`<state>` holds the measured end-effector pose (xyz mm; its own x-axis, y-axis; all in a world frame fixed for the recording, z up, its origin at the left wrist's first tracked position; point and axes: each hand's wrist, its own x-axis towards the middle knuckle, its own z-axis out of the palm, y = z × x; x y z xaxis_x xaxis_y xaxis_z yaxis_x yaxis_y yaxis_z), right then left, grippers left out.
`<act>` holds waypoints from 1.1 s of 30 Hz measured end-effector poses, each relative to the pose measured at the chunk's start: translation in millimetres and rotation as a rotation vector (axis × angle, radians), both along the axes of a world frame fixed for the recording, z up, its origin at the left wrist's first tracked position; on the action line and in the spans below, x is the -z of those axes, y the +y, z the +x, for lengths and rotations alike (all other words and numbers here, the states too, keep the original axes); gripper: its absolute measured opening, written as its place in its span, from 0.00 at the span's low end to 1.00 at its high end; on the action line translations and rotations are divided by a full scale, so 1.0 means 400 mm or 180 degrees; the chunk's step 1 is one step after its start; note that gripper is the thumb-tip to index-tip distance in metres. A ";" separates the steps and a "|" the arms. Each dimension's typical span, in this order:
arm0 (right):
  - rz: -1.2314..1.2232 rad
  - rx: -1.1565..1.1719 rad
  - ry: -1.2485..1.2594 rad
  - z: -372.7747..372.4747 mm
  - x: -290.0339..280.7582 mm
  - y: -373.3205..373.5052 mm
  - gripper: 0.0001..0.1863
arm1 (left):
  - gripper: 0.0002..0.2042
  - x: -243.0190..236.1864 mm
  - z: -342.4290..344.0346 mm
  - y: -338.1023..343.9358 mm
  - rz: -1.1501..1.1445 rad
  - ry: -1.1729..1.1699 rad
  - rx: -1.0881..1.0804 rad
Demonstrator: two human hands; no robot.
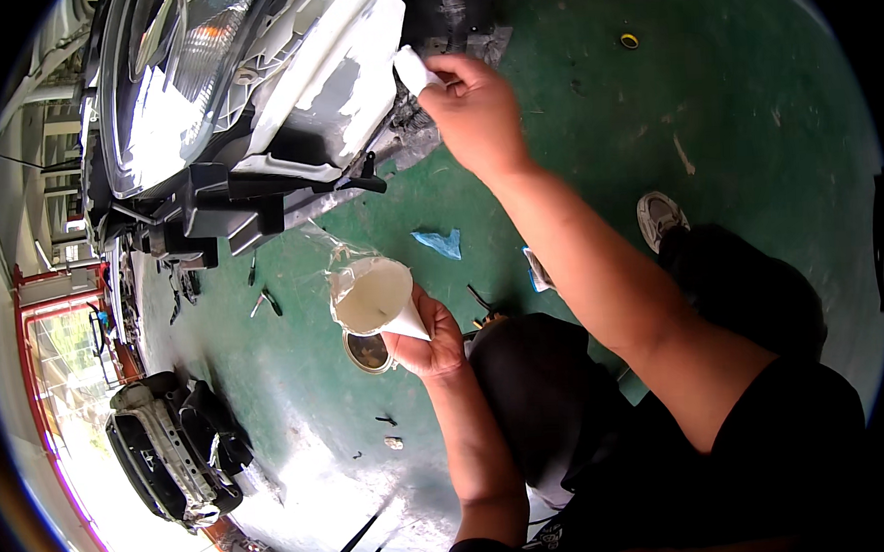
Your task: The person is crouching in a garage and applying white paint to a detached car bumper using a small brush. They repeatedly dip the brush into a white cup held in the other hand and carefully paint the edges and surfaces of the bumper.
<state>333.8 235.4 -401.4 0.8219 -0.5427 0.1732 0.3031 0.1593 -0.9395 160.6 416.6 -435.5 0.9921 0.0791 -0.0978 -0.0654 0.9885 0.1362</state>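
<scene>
My left hand (433, 340) is wrapped round a white paper cup (414, 312), its wide mouth tilted toward me. Pale, smeared residue lines the cup's inside, and clear stringy film trails off its rim. Up by the car's front end, my right hand (479, 116) pinches a small white piece (412, 72), perhaps a folded pad; its exact kind does not show. That piece is held beside the edge of a white and grey patchy body panel (331, 108); whether they touch, I cannot tell. A clear headlight (173, 90) sits left of the panel.
Below the panel juts a black plastic bracket (227, 202). On the green floor lie an open round can (368, 352), a blue scrap (439, 244), pliers (266, 301) and a yellow ring (630, 41). A removed bumper-like part (173, 450) rests at lower left.
</scene>
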 end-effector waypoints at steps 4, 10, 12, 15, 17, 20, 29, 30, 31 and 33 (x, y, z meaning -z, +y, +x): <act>-0.0842 0.0619 -0.0381 0.014 0.002 0.056 0.17 | 0.09 -0.005 -0.003 0.002 -0.0029 0.0042 -0.0049; -0.1714 0.0833 -0.0759 0.019 0.008 0.111 0.17 | 0.09 -0.015 -0.009 0.004 -0.0046 0.0066 -0.0080; -0.1952 0.0706 -0.0763 0.015 0.002 0.116 0.17 | 0.09 -0.009 -0.009 0.012 -0.0030 0.0059 -0.0085; -0.2189 0.0573 -0.0752 0.004 -0.014 0.122 0.16 | 0.09 -0.016 -0.008 0.005 0.0045 0.0052 -0.0116; -0.2330 0.0399 -0.0709 -0.007 -0.027 0.130 0.14 | 0.09 -0.013 -0.006 0.007 0.0055 0.0048 -0.0102; -0.2378 0.0063 -0.0713 -0.019 -0.036 0.161 0.15 | 0.10 -0.007 -0.003 0.008 0.0112 0.0039 -0.0102; -0.1451 0.0074 -0.1001 -0.072 0.029 0.179 0.14 | 0.09 -0.011 -0.014 0.015 0.0023 0.0055 -0.0146; -0.1409 0.0121 -0.0955 -0.077 0.032 0.166 0.14 | 0.09 -0.011 -0.012 0.012 0.0040 0.0070 -0.0145; -0.1366 0.0171 -0.0908 -0.078 0.034 0.151 0.14 | 0.09 -0.010 -0.010 0.009 0.0058 0.0084 -0.0142; -0.1125 0.0163 -0.0590 -0.076 0.032 0.119 0.12 | 0.08 -0.012 -0.006 0.002 -0.0001 0.0103 -0.0125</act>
